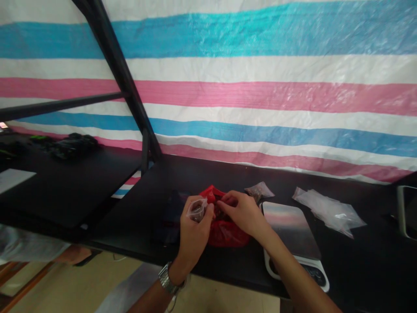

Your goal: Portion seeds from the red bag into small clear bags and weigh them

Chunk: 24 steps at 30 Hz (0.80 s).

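Note:
My left hand (194,232) is closed around a small clear plastic bag (196,209), whose mouth gapes upward. Just to its right, a red plastic bag (228,234) lies open on the black table, with small dark reddish-brown pieces inside. My right hand (243,213) reaches into that bag's opening, thumb and fingertips drawn together among the pieces; what they pinch, if anything, is too small to make out. A digital scale (289,226) with a metal plate sits under my right forearm. Behind it lies a small filled clear bag (259,190).
A stack of flat clear bags (329,211) is right of the scale. A phone-like object (408,213) stands at the right edge. Black metal framing (120,65) rises at left before a striped plastic sheet (260,95). Another person's arm (70,254) shows at lower left.

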Each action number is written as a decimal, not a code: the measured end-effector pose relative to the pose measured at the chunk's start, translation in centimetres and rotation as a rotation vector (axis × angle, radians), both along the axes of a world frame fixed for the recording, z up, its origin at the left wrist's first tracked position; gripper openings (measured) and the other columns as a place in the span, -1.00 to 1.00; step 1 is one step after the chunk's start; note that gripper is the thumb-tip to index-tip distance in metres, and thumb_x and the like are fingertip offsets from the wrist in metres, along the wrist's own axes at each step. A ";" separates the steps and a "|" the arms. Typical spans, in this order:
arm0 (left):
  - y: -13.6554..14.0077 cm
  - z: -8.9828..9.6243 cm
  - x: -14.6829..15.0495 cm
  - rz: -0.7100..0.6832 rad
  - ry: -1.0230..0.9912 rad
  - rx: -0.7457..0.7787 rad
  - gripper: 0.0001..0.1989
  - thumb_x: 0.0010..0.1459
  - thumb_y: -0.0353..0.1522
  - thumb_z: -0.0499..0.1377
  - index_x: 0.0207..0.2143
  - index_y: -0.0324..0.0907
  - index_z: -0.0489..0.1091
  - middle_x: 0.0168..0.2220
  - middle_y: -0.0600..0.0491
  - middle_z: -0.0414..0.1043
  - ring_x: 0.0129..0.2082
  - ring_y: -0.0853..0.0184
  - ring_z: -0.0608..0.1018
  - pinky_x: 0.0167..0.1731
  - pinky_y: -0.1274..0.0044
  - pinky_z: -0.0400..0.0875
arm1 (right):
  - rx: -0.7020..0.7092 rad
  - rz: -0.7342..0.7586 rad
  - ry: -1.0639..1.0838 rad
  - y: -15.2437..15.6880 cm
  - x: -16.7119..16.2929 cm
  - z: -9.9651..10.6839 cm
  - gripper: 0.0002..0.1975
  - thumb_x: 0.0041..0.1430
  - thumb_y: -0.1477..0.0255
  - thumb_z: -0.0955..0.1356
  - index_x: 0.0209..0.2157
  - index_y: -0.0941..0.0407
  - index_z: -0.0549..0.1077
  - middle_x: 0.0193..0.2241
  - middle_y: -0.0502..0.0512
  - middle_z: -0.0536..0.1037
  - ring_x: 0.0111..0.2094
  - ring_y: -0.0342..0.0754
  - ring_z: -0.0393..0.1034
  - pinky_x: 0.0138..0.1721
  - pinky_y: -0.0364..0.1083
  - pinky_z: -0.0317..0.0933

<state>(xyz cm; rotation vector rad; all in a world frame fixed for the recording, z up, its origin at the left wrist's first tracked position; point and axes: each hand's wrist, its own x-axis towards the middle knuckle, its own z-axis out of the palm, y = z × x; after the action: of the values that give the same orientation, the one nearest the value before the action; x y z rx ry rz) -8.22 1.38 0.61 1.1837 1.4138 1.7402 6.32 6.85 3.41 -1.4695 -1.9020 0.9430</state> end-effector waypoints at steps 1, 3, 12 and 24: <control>0.1 0.1 0.1 0.009 0.011 0.003 -0.86 0.18 -0.32 0.29 -0.32 -0.15 0.38 -0.44 0.18 0.42 -0.49 0.43 0.49 -0.41 0.60 0.44 | -0.023 -0.013 0.043 0.3 0.5 0.2 -0.85 0.26 0.30 0.45 -0.34 0.07 0.61 -0.40 0.06 0.72 -0.37 0.01 0.61 -0.35 -0.09 0.31; 0.4 0.1 0.2 0.007 0.055 -0.009 -0.88 0.16 -0.34 0.29 -0.32 -0.14 0.39 -0.42 0.17 0.44 -0.46 0.41 0.52 -0.40 0.60 0.44 | -0.064 -0.029 0.156 0.7 1.6 0.8 -0.83 0.26 0.27 0.44 -0.31 0.09 0.59 -0.41 0.09 0.73 -0.39 0.02 0.62 -0.38 -0.09 0.34; 1.3 0.9 1.1 -0.213 0.218 -0.088 -0.94 0.20 -0.35 0.23 -0.27 -0.12 0.40 -0.38 0.11 0.54 -0.39 0.30 0.60 -0.38 0.52 0.47 | 0.476 -0.121 0.188 -1.4 1.3 4.2 -0.92 0.26 0.35 0.49 -0.24 0.05 0.61 -0.28 0.04 0.70 -0.26 0.02 0.55 -0.15 0.00 0.36; 2.0 0.9 2.4 -0.273 0.061 -0.090 -0.85 0.17 -0.42 0.25 -0.18 -0.15 0.40 -0.37 0.14 0.48 -0.37 0.33 0.54 -0.32 0.51 0.46 | 0.957 0.219 0.077 -1.8 1.6 3.4 -0.80 0.36 0.48 0.46 0.00 0.09 0.54 0.03 0.21 0.66 0.02 0.03 0.59 0.06 -0.02 0.47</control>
<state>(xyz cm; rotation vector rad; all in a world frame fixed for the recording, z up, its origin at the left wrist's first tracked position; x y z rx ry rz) -5.86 3.37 1.53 1.3221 1.2823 1.4504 7.96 5.07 6.86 -0.6524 -2.0270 0.0810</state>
